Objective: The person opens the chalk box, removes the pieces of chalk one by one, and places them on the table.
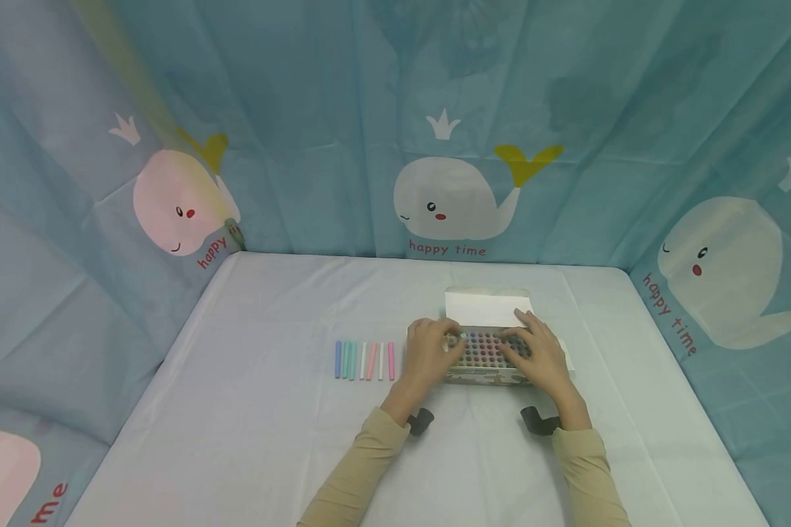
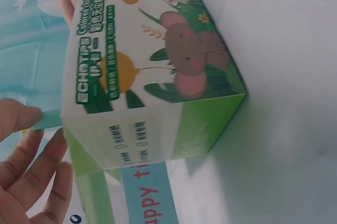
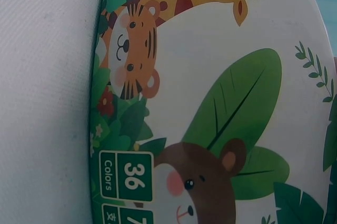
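Observation:
An opened chalk box (image 1: 488,377), printed with cartoon animals, stands on the table with rows of chalk ends (image 1: 481,351) facing up. At its left end my left hand (image 1: 428,351) pinches a teal chalk stick (image 2: 50,119) between thumb and index finger, partly above the box rim in the left wrist view. Over the right part of the box is my right hand (image 1: 542,353), thumb and index finger apart above the chalk, another finger near the raised lid (image 1: 481,307). The right wrist view shows mostly the box front (image 3: 210,103); the fingertips are hidden there.
Left of the box, several loose chalk sticks (image 1: 371,361) in blue, teal, white and pink lie in a row on the white table (image 1: 237,439). Behind the table hangs a blue whale-print curtain (image 1: 303,183).

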`<move>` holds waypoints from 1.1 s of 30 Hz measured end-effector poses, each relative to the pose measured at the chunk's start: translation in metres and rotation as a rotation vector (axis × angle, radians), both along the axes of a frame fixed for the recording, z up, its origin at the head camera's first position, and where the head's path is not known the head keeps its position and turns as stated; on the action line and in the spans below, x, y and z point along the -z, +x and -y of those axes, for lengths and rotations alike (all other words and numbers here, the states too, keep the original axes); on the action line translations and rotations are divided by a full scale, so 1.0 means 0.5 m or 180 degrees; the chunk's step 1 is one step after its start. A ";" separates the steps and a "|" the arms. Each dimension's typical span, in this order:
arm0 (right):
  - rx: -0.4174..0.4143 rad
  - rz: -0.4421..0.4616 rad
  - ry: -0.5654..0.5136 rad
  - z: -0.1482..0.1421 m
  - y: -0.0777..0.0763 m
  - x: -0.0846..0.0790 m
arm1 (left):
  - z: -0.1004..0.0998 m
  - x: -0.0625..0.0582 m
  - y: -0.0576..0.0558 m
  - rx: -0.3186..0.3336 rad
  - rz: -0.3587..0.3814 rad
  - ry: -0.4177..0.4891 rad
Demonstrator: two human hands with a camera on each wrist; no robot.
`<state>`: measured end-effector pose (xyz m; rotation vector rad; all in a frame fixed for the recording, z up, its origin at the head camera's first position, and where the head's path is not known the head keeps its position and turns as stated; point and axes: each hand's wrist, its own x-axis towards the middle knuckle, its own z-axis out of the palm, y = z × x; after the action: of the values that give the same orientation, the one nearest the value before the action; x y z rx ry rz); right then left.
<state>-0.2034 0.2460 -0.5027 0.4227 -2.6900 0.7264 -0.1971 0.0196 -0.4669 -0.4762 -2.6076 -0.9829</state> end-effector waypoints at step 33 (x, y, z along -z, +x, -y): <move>-0.0025 -0.0042 -0.0003 -0.001 0.001 0.001 | 0.120 -0.039 -0.008 -0.0348 -0.0196 0.0524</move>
<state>-0.2029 0.2464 -0.5031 0.4366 -2.6770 0.7245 -0.2012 -0.0404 -0.4473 -0.3146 -2.4446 -1.1163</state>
